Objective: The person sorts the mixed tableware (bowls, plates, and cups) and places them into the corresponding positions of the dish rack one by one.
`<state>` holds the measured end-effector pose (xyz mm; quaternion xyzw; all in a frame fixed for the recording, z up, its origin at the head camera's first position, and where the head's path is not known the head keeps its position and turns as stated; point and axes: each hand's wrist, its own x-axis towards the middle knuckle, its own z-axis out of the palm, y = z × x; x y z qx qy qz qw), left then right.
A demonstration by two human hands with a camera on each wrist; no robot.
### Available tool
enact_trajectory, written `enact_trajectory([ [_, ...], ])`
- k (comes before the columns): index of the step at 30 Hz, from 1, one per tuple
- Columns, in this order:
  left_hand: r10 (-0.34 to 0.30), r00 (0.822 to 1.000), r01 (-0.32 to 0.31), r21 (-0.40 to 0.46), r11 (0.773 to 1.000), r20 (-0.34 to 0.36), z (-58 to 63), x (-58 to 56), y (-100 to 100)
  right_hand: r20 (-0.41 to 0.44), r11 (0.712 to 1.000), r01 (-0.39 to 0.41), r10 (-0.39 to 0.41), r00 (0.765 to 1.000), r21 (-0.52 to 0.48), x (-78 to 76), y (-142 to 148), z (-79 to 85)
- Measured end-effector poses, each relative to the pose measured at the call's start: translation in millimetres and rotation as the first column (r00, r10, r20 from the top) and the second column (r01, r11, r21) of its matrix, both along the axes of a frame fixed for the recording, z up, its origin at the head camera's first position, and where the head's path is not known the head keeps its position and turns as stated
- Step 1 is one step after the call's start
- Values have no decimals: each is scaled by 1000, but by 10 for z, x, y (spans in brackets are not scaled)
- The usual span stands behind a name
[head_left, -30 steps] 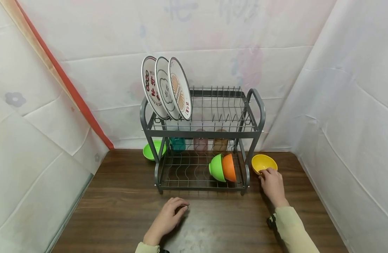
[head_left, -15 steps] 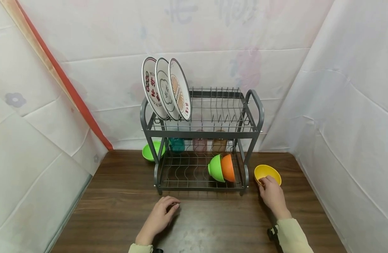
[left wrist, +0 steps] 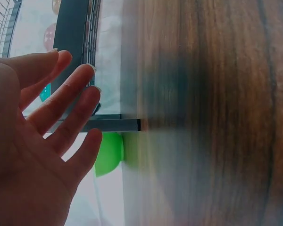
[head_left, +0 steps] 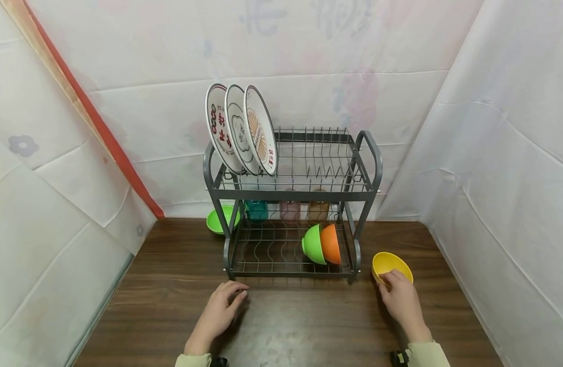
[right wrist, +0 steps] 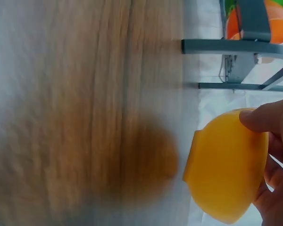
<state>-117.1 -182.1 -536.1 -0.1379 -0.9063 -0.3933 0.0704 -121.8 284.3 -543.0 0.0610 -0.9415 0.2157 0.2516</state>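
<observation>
My right hand (head_left: pixel 401 299) pinches the near rim of a yellow bowl (head_left: pixel 391 262), right of the dish rack. In the right wrist view the thumb lies on the outside of the yellow bowl (right wrist: pixel 228 165), and the other fingers are partly hidden behind its rim. The left hand (head_left: pixel 218 312) holds nothing in front of the rack's left corner, its fingers relaxed and slightly bent. Nearest to it is the two-tier grey dish rack (head_left: pixel 292 194). A green bowl (head_left: pixel 314 244) and an orange bowl (head_left: pixel 330 244) stand on edge on the lower tier.
Several patterned plates (head_left: pixel 262 130) stand upright at the left of the upper tier. Teal (head_left: pixel 257 209), pink (head_left: pixel 290 210) and amber cups (head_left: pixel 318 210) sit at the rack's rear. Another green bowl (head_left: pixel 217 220) lies behind its left leg. Curtains (head_left: pixel 506 178) enclose the brown table (head_left: pixel 304 326).
The right hand has brought the yellow bowl toward the person and slightly right. My left hand has drifted left and a little toward the rack, still holding nothing.
</observation>
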Motion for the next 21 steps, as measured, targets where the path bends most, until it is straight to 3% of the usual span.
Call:
enact_trajectory([
  [7, -5, 1000, 5, 10, 1000, -25, -24, -31, 21, -33, 1000, 5, -6, 999, -27, 204, -90, 59],
  [14, -28, 996, 31, 31, 999, -86, 5, -61, 76, -115, 993, -78, 68, 991, -84, 386, -238, 103],
  [21, -74, 988, 83, 60, 995, -134, 78, -90, 173, -123, 980, -134, 116, 986, -148, 467, -415, 172],
])
